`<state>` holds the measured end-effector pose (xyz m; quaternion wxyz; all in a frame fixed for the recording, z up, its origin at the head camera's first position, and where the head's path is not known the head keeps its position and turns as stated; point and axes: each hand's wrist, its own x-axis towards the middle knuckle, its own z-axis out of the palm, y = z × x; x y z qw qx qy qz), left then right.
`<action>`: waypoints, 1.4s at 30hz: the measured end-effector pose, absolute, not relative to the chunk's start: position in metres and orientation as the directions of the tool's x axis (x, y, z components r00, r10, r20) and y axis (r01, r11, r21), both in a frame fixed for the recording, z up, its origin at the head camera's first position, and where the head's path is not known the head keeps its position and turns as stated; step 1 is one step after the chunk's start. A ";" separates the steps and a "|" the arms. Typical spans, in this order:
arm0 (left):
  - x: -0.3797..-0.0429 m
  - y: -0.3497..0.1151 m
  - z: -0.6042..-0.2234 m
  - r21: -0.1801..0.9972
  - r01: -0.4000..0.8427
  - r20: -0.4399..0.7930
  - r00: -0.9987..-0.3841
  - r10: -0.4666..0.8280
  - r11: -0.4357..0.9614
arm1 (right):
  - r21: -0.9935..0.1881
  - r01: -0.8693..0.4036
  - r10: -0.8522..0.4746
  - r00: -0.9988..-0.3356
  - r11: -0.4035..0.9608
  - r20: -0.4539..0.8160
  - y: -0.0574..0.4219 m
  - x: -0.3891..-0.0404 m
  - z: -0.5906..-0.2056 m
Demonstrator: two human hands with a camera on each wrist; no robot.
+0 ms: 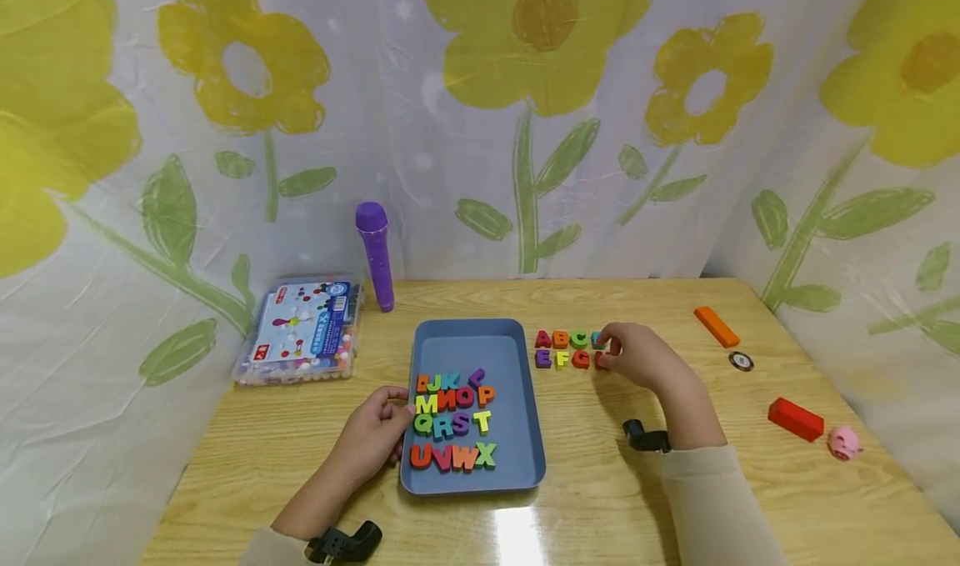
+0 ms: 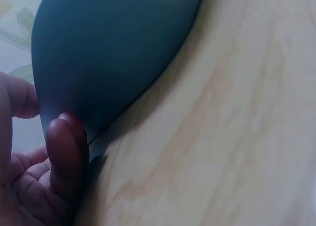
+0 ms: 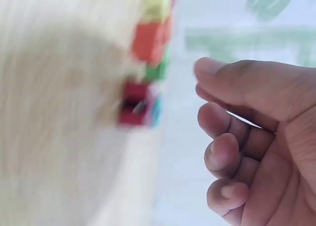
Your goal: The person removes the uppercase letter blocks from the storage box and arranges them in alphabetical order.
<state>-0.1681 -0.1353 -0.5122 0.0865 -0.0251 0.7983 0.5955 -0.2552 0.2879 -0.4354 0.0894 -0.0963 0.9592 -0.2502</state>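
The left hand (image 1: 371,434) pinches the left rim of the tray (image 1: 519,445). The right hand (image 1: 642,356), loosely curled around nothing, hovers at the letter blocks (image 1: 581,359) right of the tray

24 multicoloured letter-shaped blocks (image 1: 465,397), 16 in one blue-grey rectangular tray (image 1: 472,351). Two oblong blocks (image 1: 796,419), orange and red. One each: purple microphone (image 1: 379,257), pink pig head (image 1: 844,443), round chip (image 1: 741,361), clear plastic case (image 1: 300,333).

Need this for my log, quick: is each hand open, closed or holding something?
Left hand: holding the blue-gray tray by its left rim.
Right hand: open, loosely curled, holding nothing, near the red letter H.
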 end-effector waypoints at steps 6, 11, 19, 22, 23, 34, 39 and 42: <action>-0.170 -0.136 -0.513 0.946 -0.150 -0.172 -0.984 0.053 0.287 | -0.479 -0.279 -0.343 -0.938 0.832 -0.050 0.228 -0.257 -0.406; -0.173 -0.133 -0.514 0.948 -0.144 -0.168 -0.984 0.063 0.284 | -0.439 -0.398 -0.461 -0.886 0.805 -0.042 0.165 -0.261 -0.397; -0.174 -0.131 -0.512 0.949 -0.134 -0.160 -0.985 0.069 0.285 | -0.329 -0.486 -0.567 -0.793 0.810 -0.223 0.082 -0.269 -0.406; -0.174 -0.131 -0.510 0.951 -0.124 -0.150 -0.986 0.071 0.283 | -0.294 -0.522 -0.593 -0.761 0.801 -0.263 0.060 -0.271 -0.413; -0.173 -0.131 -0.510 0.953 -0.122 -0.147 -0.986 0.073 0.278 | -0.292 -0.527 -0.598 -0.753 0.798 -0.273 0.055 -0.271 -0.415; -0.171 -0.132 -0.511 0.958 -0.123 -0.147 -0.986 0.075 0.261 | -0.243 -0.557 -0.607 -0.749 0.794 -0.265 0.030 -0.272 -0.432; -0.170 -0.135 -0.511 0.952 -0.126 -0.148 -0.987 0.060 0.278 | -0.222 -0.573 -0.614 -0.749 0.789 -0.249 0.027 -0.272 -0.436; -0.168 -0.137 -0.512 0.954 -0.126 -0.148 -0.987 0.060 0.271 | -0.209 -0.575 -0.612 -0.751 0.791 -0.248 0.025 -0.271 -0.439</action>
